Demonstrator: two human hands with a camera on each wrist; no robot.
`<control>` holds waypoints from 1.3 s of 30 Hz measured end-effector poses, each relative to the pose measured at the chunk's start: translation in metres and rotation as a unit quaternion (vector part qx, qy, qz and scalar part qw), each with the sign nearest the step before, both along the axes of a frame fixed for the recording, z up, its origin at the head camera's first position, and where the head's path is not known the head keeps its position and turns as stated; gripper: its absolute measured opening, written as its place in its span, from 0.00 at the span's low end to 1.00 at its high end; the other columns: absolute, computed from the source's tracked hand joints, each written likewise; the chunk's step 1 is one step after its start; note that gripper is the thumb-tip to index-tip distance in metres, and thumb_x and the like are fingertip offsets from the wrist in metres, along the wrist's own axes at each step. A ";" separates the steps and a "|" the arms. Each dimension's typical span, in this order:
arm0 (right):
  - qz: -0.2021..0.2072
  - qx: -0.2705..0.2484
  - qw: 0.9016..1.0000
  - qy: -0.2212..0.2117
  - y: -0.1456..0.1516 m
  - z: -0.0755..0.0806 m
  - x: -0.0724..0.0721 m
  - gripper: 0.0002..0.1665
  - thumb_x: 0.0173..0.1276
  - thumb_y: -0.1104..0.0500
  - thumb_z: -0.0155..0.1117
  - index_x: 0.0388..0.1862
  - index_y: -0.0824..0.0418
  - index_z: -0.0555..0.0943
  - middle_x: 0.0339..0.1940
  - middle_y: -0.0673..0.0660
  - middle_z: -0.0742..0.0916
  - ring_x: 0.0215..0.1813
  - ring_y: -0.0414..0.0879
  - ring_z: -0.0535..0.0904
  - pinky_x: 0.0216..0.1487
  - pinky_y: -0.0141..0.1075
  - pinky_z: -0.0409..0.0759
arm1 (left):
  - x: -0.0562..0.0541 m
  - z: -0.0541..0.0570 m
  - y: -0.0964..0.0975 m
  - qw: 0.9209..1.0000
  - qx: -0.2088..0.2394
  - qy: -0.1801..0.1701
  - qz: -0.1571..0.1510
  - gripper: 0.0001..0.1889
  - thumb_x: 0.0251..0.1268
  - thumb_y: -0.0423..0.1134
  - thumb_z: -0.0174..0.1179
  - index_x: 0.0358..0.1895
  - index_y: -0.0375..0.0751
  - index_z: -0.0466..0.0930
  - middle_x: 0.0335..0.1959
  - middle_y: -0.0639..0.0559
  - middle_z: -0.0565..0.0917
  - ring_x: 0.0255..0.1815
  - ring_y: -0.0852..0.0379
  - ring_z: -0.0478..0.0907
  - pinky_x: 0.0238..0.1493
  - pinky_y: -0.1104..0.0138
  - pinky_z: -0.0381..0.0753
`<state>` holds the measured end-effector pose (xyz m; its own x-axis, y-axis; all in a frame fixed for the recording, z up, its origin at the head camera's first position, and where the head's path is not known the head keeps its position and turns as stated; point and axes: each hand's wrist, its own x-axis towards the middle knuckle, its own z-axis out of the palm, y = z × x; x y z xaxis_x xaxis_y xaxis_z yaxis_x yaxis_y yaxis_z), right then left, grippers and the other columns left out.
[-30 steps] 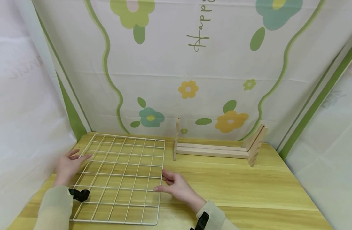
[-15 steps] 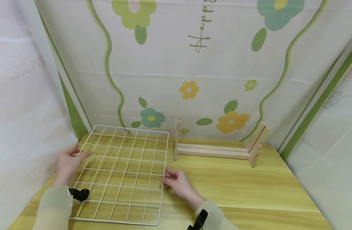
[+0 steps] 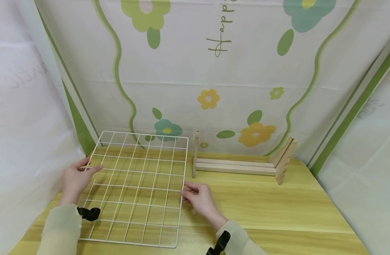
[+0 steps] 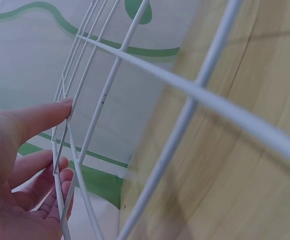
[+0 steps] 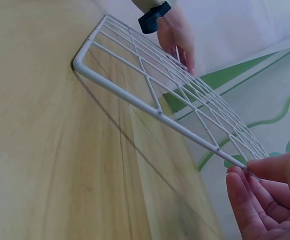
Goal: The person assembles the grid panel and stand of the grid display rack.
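A white wire grid panel (image 3: 135, 186) leans back at a slant, its near edge down on the table and its far edge raised, as the right wrist view also shows. On the panel's left side, my left hand (image 3: 75, 179) holds the edge wire between thumb and fingers. My right hand (image 3: 199, 198) pinches the right edge wire, thumb on top and fingers beneath. In the right wrist view the thumb and fingertips of that right hand (image 5: 270, 192) meet on the rim.
To the right stands a wooden stand (image 3: 236, 167) with two slotted uprights joined by a low crossbar. The wooden table (image 3: 258, 216) is bounded by white floral cloth (image 3: 236, 71) behind and at both sides.
The panel's far edge has risen off the table while its near edge stays low. My right hand has shifted slightly up and closed its thumb onto the edge wire.
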<state>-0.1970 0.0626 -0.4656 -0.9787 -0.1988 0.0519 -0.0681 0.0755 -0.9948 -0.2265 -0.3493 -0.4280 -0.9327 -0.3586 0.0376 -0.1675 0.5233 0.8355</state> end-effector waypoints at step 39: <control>-0.031 -0.034 0.997 0.056 0.010 0.030 0.004 0.19 0.66 0.71 0.71 0.56 0.72 0.83 0.37 0.62 0.89 0.38 0.54 0.88 0.42 0.45 0.88 | -0.002 0.036 0.016 0.991 0.035 0.102 0.079 0.39 0.62 0.51 0.74 0.73 0.39 0.72 0.43 0.63 0.77 0.37 0.70 0.74 0.28 0.78 0.75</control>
